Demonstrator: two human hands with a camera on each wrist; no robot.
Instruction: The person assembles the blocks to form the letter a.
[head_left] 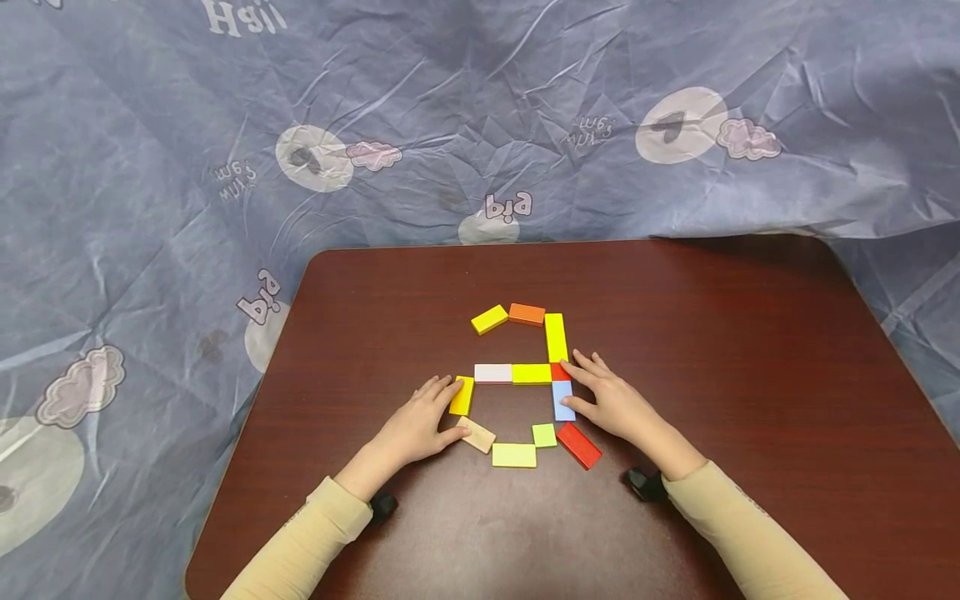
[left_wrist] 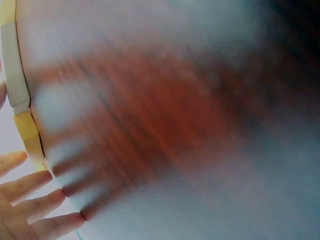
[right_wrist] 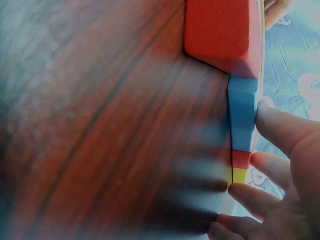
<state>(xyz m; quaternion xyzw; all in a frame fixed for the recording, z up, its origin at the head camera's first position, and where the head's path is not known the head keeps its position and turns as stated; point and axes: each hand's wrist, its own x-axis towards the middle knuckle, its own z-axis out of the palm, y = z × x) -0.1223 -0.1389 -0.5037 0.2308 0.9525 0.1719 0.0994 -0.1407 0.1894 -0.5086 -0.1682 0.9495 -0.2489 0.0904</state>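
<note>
Flat coloured blocks lie in a ring with a bar across it in the head view. My left hand (head_left: 417, 427) rests at the ring's left side, fingers spread. Its fingertips touch a yellow block (head_left: 463, 402), and the thumb lies on a plain wooden block (head_left: 478, 437). On the other side, my right hand (head_left: 617, 402) has its thumb on a light blue block (head_left: 564, 407). One of its fingers touches the small red block (head_left: 558, 372) above that. In the right wrist view the blue block (right_wrist: 242, 115) stands in line with red and yellow ones.
A white block (head_left: 492, 373) and a yellow block (head_left: 531, 373) form the bar. Up top are yellow (head_left: 490, 319), orange (head_left: 527, 314) and long yellow (head_left: 556, 337) blocks. Below lie pale yellow (head_left: 514, 456), green (head_left: 544, 435) and red (head_left: 579, 446) blocks. A printed cloth (head_left: 450, 100) hangs behind the table (head_left: 360, 300).
</note>
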